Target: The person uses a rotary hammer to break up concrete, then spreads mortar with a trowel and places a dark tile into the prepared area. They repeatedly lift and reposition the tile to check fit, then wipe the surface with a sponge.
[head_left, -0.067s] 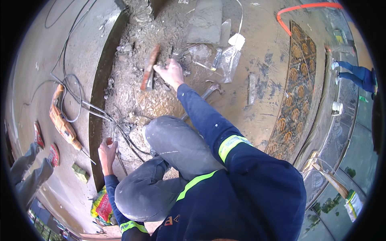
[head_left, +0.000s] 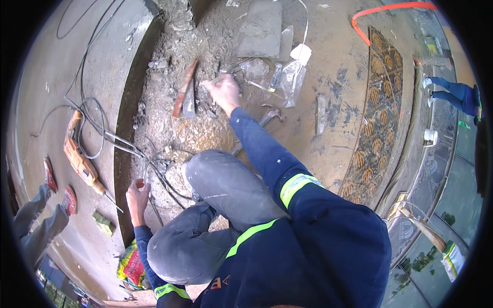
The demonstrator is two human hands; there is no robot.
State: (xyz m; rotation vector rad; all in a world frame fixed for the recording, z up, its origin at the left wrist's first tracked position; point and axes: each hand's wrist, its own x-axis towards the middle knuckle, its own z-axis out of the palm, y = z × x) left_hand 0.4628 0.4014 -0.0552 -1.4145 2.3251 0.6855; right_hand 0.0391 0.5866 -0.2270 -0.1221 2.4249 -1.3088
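My right hand [head_left: 224, 93] reaches forward over the rubble, slightly blurred, its fingers apart with nothing visible in them. Just left of it lie a narrow reddish-brown strip [head_left: 185, 90] and a grey flat strip [head_left: 189, 101], close together. A hammer [head_left: 267, 117] rests on the ground near my right forearm, its lower end hidden by my knee. Lower left, my left hand [head_left: 137, 199] hovers by the concrete edge, fingers loosely curled, a gap showing at the thumb and nothing seen in it. Dark cables [head_left: 159, 177] run beside it.
An orange power drill [head_left: 81, 156] with a long bit lies on the left slab. A clear plastic bag [head_left: 294, 84], a grey board [head_left: 261, 28] and a patterned panel [head_left: 377, 118] lie ahead and right. People stand at far left [head_left: 38, 210] and far right [head_left: 457, 97].
My right hand has shifted slightly right, away from the reddish-brown strip. That strip has moved a little left and turned, showing more of the grey strip. My left hand stays put.
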